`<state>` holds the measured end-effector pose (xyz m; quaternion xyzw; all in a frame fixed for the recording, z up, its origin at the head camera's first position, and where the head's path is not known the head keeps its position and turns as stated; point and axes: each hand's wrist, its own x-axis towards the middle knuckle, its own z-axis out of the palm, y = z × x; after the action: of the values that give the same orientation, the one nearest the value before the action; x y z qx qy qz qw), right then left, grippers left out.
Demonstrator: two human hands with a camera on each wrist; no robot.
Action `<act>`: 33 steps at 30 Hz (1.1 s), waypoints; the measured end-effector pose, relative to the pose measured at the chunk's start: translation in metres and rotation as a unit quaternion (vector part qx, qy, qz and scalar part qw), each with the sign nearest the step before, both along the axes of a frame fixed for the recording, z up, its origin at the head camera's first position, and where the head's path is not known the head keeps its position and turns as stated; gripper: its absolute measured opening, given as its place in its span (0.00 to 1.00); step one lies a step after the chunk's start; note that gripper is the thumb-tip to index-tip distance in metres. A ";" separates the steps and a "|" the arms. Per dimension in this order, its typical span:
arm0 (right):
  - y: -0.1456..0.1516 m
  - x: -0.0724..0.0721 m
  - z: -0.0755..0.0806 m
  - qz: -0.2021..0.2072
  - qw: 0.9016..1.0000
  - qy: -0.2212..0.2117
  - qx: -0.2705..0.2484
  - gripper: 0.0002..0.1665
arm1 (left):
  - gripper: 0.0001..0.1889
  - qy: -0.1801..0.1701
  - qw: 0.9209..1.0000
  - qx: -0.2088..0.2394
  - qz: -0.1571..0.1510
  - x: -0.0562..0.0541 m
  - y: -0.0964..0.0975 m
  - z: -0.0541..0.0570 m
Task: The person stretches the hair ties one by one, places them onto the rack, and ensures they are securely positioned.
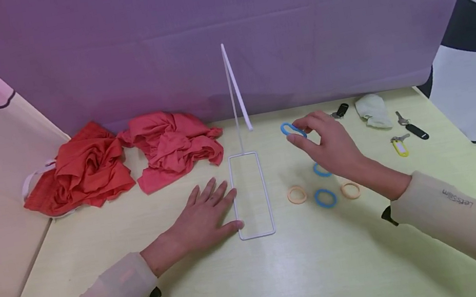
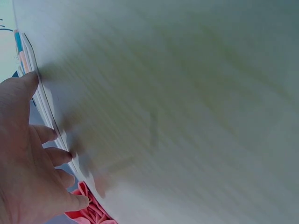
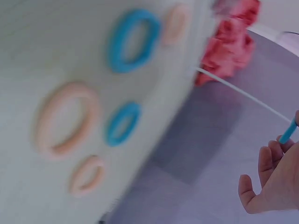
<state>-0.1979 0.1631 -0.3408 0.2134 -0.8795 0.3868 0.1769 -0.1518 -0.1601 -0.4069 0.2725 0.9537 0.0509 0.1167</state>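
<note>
My right hand pinches a blue ring between thumb and fingers, raised above the table to the right of a white wire stand. A slanted arm tops the stand's thin upright. My left hand lies with fingers spread on the table, its thumb and a fingertip at the left side of the stand's rectangular base. Below the right hand lie a blue ring, a partly covered blue ring and two peach rings. The right wrist view shows another peach ring, hidden in the head view.
Crumpled red cloth and pinkish-red cloth lie at the back left. At the back right are a pale cloth bundle, a yellow key tag and black key fobs with keys. A purple curtain hangs behind the table.
</note>
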 end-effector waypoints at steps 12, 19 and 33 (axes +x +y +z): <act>-0.014 0.040 0.061 0.053 0.979 0.158 -0.115 0.15 | 0.45 0.000 1.000 -0.001 0.001 0.000 0.000 0.002; -0.037 0.060 0.084 0.098 0.922 0.349 -0.135 0.25 | 0.44 0.002 1.000 0.001 -0.001 0.000 0.001 0.002; -0.060 0.060 0.102 0.075 0.858 0.508 -0.009 0.16 | 0.45 -0.003 1.000 0.000 0.001 0.000 0.000 0.000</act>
<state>-0.1382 0.1030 -0.2388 0.4441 -0.6450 0.2446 0.5718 -0.1515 -0.1597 -0.4064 0.2712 0.9536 0.0519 0.1199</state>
